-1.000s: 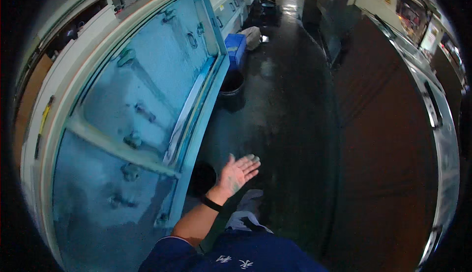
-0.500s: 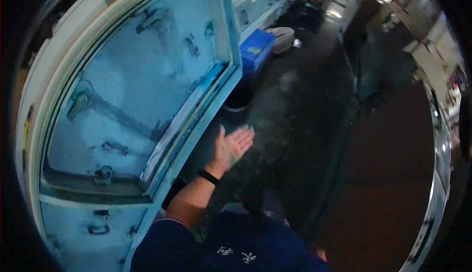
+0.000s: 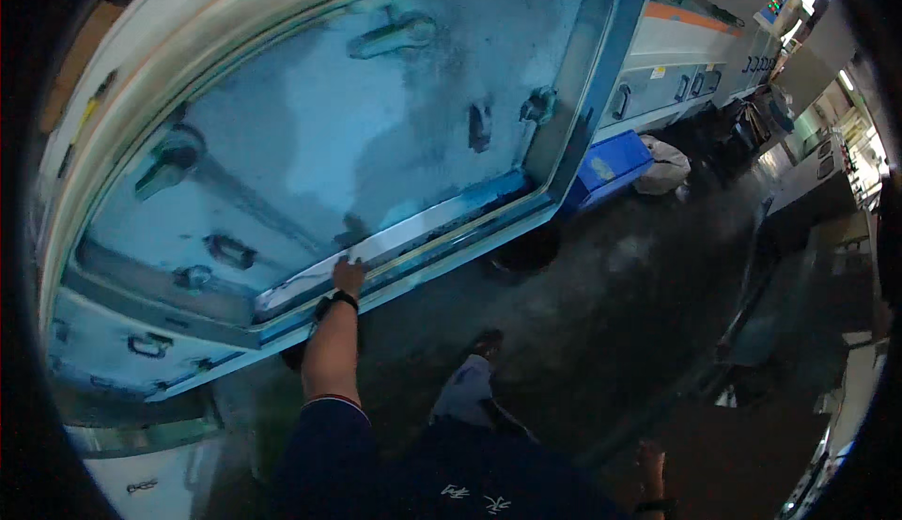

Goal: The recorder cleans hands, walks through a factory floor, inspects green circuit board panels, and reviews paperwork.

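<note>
A large pale-blue metal panel (image 3: 310, 97) fills the left side, set back inside a rimmed frame (image 3: 451, 238). Along the bottom ledge of this recess runs a long white strip (image 3: 395, 238). My left hand (image 3: 348, 278) reaches up to the strip's near part, fingers apart; whether they touch it is unclear. Latches and handles stand out on the panel, among them a big lever latch (image 3: 395, 36) near the top and a dark handle (image 3: 231, 250) left of my hand. Low at the right hangs my right hand (image 3: 650, 456), dim and blurred, away from the panel.
Beyond the frame's far corner sit a blue bin (image 3: 609, 168) and a pale sack (image 3: 663, 165) on the dark floor (image 3: 611, 313). A row of handled panels (image 3: 658, 88) continues behind them. Dark equipment (image 3: 799, 304) lines the right side.
My left hand has gone from held out over the floor to the white strip. The view has swung left, so more of the panel shows. My right hand has come further into view.
</note>
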